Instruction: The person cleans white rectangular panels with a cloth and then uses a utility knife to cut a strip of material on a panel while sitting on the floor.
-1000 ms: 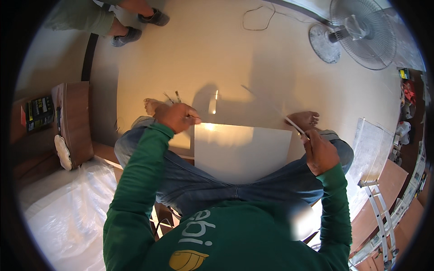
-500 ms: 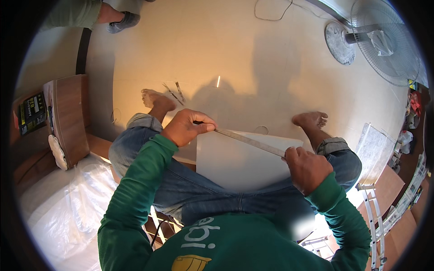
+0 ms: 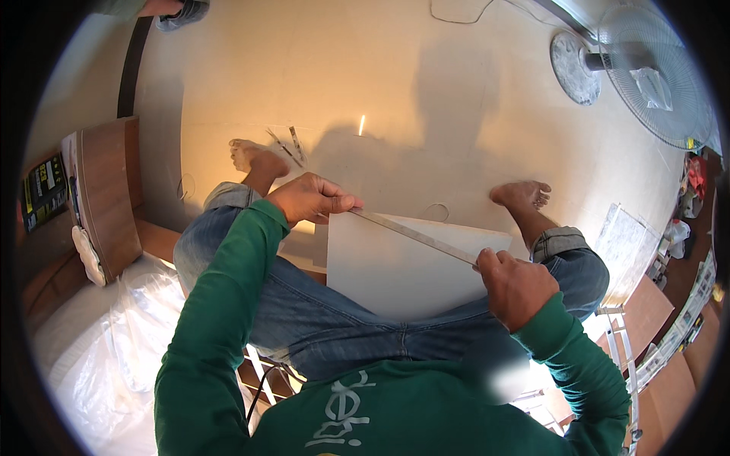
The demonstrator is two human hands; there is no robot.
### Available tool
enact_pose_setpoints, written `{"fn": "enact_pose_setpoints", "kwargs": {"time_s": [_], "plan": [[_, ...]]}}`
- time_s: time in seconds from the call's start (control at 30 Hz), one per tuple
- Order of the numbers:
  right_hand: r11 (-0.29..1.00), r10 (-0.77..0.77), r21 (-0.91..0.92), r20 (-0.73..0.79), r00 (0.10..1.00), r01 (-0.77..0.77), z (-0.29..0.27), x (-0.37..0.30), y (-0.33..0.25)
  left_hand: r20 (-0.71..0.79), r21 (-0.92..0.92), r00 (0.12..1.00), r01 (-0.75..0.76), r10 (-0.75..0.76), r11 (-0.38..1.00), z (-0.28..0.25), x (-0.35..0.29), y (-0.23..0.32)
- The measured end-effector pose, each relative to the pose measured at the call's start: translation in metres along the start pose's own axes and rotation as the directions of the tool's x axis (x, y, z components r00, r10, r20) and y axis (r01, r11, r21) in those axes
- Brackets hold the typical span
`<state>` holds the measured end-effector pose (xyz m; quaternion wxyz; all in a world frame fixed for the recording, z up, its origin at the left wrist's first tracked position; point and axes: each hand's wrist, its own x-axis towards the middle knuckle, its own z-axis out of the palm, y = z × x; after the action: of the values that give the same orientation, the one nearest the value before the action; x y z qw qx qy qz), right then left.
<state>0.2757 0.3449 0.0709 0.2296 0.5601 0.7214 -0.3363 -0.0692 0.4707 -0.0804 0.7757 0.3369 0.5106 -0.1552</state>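
White sheet (image 3: 395,266) lies across my lap; my left hand (image 3: 308,199) and right hand (image 3: 511,285) each close around one end of a metal strip (image 3: 414,235) lying along its top edge. Farther left, a dark rectangular package (image 3: 44,190) with yellow print rests beside a wooden board (image 3: 106,194).

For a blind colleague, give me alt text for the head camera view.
Seated person's left hand and right hand each grip one end of a long metal strip across a white board on their lap, bare feet on a tan floor.

pale floor (image 3: 426,83), small tools (image 3: 287,144), fan base (image 3: 575,68), bare feet (image 3: 255,156)
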Motion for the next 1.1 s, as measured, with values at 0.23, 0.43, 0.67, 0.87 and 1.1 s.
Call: {"fn": "enact_pose_setpoints", "kwargs": {"time_s": [0.23,0.43,0.67,0.87,1.1], "plan": [[1.0,-0.012,-0.003,0.026,1.0,0.013,-0.001,0.006,0.002,0.1,-0.024,0.992,0.077,-0.074,0.997,-0.013,0.015,-0.001],[0.999,-0.029,-0.02,0.036,0.999,0.03,0.002,0.014,0.007,0.208,-0.035,0.977,0.058,-0.049,0.998,-0.022,0.031,-0.007],[0.999,-0.026,-0.038,0.006,1.0,0.026,0.027,0.044,0.015,0.192,0.028,0.98,0.041,-0.045,0.999,-0.019,0.06,-0.021],[0.999,0.044,-0.016,-0.024,0.999,-0.045,0.01,0.034,0.021,-0.063,0.172,0.988,-0.131,0.144,0.976,-0.007,0.023,0.024],[0.999,0.028,-0.032,-0.007,1.0,-0.028,-0.009,-0.004,-0.002,-0.041,0.367,0.955,-0.257,0.292,0.894,0.013,-0.032,0.049]]}}
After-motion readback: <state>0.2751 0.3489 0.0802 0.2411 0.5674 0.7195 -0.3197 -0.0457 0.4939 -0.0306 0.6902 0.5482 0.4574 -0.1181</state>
